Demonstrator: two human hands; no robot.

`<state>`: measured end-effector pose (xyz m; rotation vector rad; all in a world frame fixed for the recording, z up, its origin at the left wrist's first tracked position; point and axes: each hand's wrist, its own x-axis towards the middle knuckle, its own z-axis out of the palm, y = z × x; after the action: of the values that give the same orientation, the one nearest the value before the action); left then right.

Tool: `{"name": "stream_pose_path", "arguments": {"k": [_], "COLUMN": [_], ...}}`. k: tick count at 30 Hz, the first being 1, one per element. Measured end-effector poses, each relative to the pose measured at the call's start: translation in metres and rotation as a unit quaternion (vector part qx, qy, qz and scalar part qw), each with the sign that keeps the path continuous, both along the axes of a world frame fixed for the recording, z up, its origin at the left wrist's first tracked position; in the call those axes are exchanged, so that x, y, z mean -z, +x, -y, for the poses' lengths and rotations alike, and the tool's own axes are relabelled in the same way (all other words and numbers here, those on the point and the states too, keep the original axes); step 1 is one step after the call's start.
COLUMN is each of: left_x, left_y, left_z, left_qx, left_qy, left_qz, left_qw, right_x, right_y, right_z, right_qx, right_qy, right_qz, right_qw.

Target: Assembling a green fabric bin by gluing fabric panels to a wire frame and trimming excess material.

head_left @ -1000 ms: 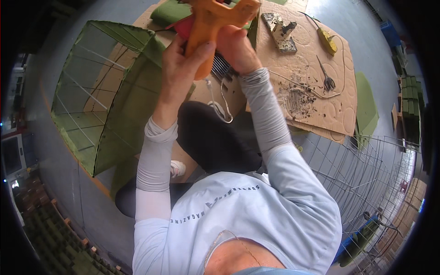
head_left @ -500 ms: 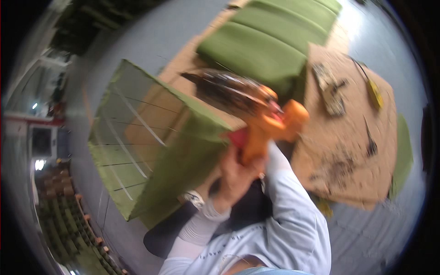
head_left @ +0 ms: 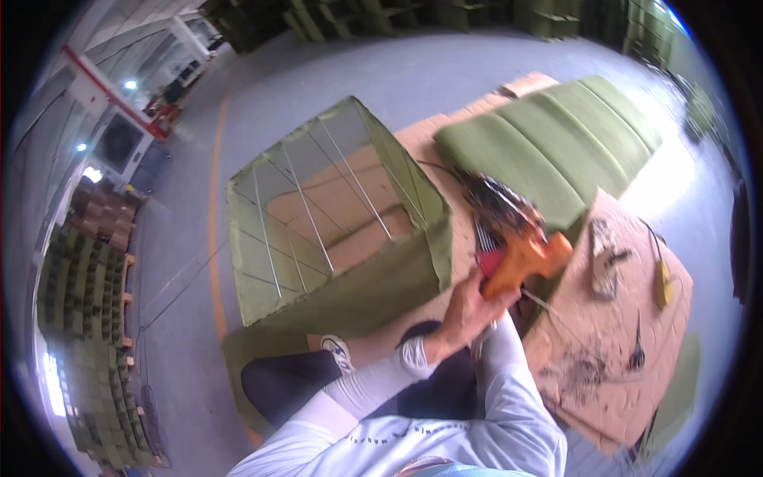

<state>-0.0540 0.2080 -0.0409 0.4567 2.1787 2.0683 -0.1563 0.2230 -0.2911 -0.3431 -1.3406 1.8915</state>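
Right now my left hand point(head_left: 469, 312) is wrapped around the grip of an orange tool point(head_left: 520, 258), a gun-shaped thing with a dark, blurred front end pointing up and away from me. My fingers point(head_left: 486, 280) are closed tight about the lower part of the handle, so the orange body sticks out above and to the right of my knuckles, and a red part sits just beside them. My right hand is mostly hidden behind the left one and the tool; only the pale sleeve point(head_left: 509, 358) shows, and I cannot tell how its fingers are set. The tool hangs in the air over the edge of a cardboard sheet point(head_left: 604, 334) on the floor, just right of a green fabric-covered wire frame box point(head_left: 334, 222). Beyond it lies a green padded cushion point(head_left: 548, 143). Further right on the cardboard rest a yellow-handled tool point(head_left: 661, 285) and scissors point(head_left: 636, 350), well apart from my hands.
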Motion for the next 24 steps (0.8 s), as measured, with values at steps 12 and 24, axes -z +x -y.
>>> {"name": "stream_pose_path", "arguments": {"k": [12,24], "left_x": [-0.001,0.005], "left_y": [-0.004,0.003], "left_z": [0.002,0.001], "left_qx": [0.05,0.156], "left_qy": [0.16,0.165], "left_qz": [-0.016,0.081], "left_qw": [0.986,0.97], "right_x": [-0.242,-0.221], "right_y": [0.262,0.316], "right_z": [-0.153,-0.18], "right_qx": [-0.083,-0.109], "right_qy": [0.087,0.138], "right_qz": [0.139,0.238], "right_qw": [0.983,0.955]}}
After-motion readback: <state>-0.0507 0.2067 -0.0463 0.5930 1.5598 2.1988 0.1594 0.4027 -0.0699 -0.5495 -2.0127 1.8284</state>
